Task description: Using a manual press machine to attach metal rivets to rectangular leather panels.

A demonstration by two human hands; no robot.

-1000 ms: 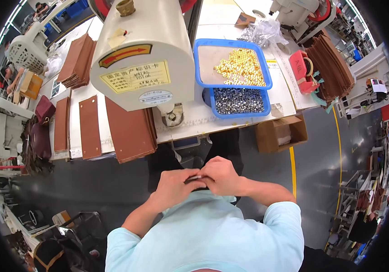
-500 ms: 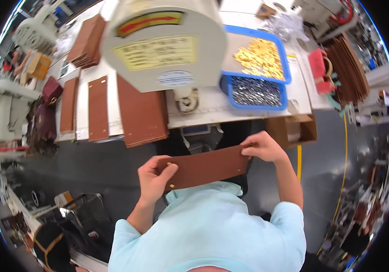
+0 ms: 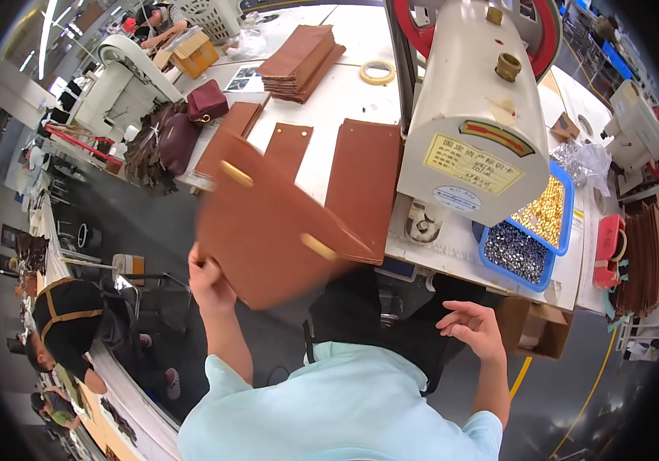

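My left hand (image 3: pixel 214 284) grips the lower-left edge of a brown leather panel (image 3: pixel 264 238), which is tilted up and blurred by motion; two gold fittings show as streaks on it. The panel hides part of that hand and overlaps the view of a pile of brown panels (image 3: pixel 364 177) on the table edge. My right hand (image 3: pixel 471 330) is apart from the panel, fingers spread and holding nothing. Above it stand a cream press machine (image 3: pixel 471 115) and two blue trays, one of gold pieces (image 3: pixel 548 200), one of dark metal pieces (image 3: pixel 510 257).
The worktable (image 3: pixel 360 92) also bears leather stacks (image 3: pixel 295 58), a tape roll (image 3: pixel 377 71), purple bags (image 3: pixel 175 142) and a red holder (image 3: pixel 607 250). A cardboard box (image 3: pixel 537 326) sits below its edge. A co-worker in black (image 3: pixel 68 326) is at the left; others work further back.
My left hand has swung the panel leftward and up. My right hand has let go of it and moved right, its fingers now open. The view has turned left.
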